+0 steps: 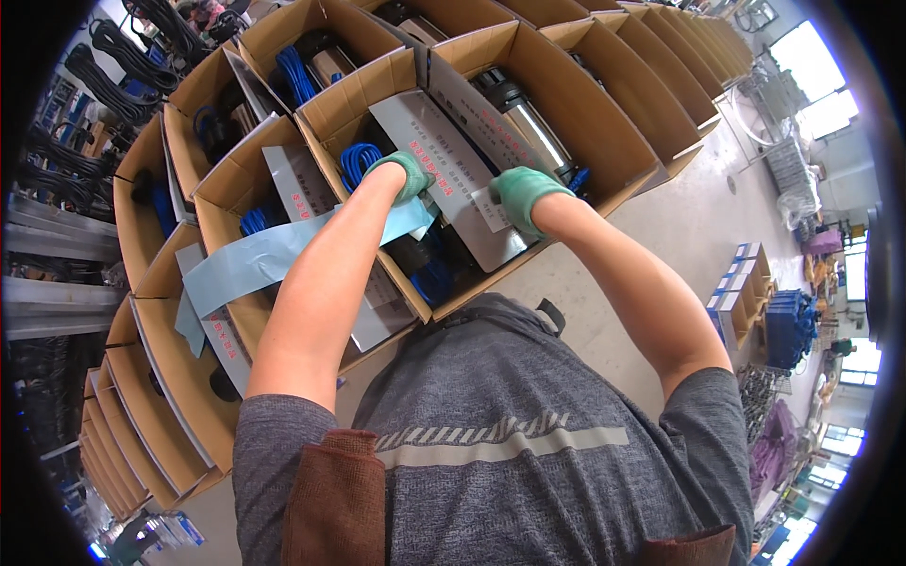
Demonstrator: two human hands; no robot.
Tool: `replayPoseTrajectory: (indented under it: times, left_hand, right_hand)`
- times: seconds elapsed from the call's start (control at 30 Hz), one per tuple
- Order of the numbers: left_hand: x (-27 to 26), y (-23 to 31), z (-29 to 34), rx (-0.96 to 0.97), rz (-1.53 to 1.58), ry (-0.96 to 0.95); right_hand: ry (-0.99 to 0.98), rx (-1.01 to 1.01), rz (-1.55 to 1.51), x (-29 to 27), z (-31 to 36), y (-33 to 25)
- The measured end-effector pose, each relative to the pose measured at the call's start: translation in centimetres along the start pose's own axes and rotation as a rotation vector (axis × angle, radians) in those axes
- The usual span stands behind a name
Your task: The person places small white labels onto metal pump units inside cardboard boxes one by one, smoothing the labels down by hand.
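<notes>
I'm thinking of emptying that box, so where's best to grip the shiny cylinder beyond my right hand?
Probably around its bare middle, from above: the shiny cylinder lies lengthwise in the cardboard box, whose walls flank it while the top is open. Black fittings crowd its far end, blue cable its near end.

L hand [408,176] over the grey panel [462,179], fingertips bunched, can't tell the exact grip. L forearm [326,292] cuts right across the pale blue strip [250,269], hiding its middle! R hand [524,198] a bit blurry, fingertips hard to pick out. Metal cylinder [540,118] beyond: near side part-masked by a second grey panel [472,107]. Brown sleeve [332,500] chopped by the btm edge. Far L, metal bars [57,307] vanish into the dark rim. Far R, clutter [830,351] too small to ID.
</notes>
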State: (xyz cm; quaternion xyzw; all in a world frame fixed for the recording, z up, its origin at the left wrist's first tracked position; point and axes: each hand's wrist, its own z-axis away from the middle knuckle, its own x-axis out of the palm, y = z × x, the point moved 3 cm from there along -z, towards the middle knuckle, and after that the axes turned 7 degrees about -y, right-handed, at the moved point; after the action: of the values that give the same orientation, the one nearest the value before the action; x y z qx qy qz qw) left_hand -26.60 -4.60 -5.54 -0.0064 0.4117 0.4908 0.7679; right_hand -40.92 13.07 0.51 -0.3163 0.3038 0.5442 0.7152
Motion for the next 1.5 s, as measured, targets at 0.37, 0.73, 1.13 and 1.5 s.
replayPoseTrajectory:
  times: [0.37,0.73,1.13,1.5]
  left_hand:
    - [-1.5,0.8,2.6,-0.080,0.206,0.058]
    - [-9.4,5.3,21.2,0.564,0.504,0.457]
    - [-3.1,7.7,24.8,0.628,0.554,0.865]
    - [-2.3,6.9,26.3,0.663,1.141,0.822]
  right_hand:
    - [0.337,-0.351,-0.722,-4.5,-4.8,0.2]
    - [0.601,-0.615,-1.333,-8.9,7.2,-0.9]
    - [0.655,-0.947,-1.307,-10.5,8.5,-6.1]
    - [0.607,-0.969,-0.921,-10.6,7.9,-7.0]
